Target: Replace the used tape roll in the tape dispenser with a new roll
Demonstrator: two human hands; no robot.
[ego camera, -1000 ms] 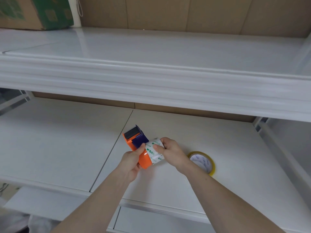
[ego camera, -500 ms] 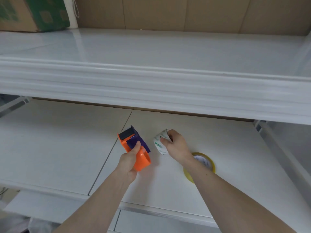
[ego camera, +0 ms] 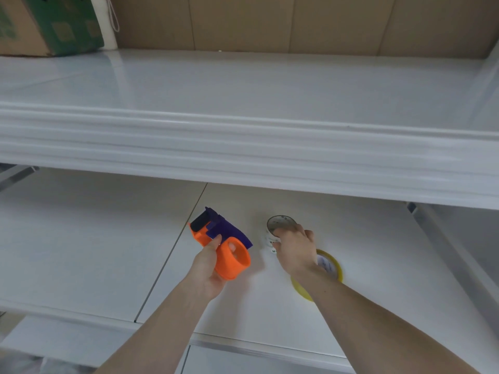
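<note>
Spanning the full width above both hands, one white upper shelf point(ego camera: 243, 85) with a thick moulded front edge; a cardboard box point(ego camera: 40, 22) with green printing stands at its far left corner, well apart from the hands; brown panelling behind. Below it, one white lower shelf point(ego camera: 67, 252), on which the work is done, built of panels with a dark seam running just left of the left hand. Left hand point(ego camera: 209, 268): closed around the tape dispenser point(ego camera: 222, 245), thumb laid along its upper side; dispenser orange with a purple guard and a black head, tilted, head pointing up and away from the hand, its round orange hub bare and facing the right hand; held clear of the shelf. Right hand point(ego camera: 295, 251): fingers pinched on the rim of the used tape roll point(ego camera: 278, 229), a white printed core with its open end upward, placed between the two hands and just beyond the right knuckles; whether it touches the shelf cannot be told. New roll point(ego camera: 336, 268), yellowish, flat on the lower shelf, directly under the right wrist and partly hidden by it.
</note>
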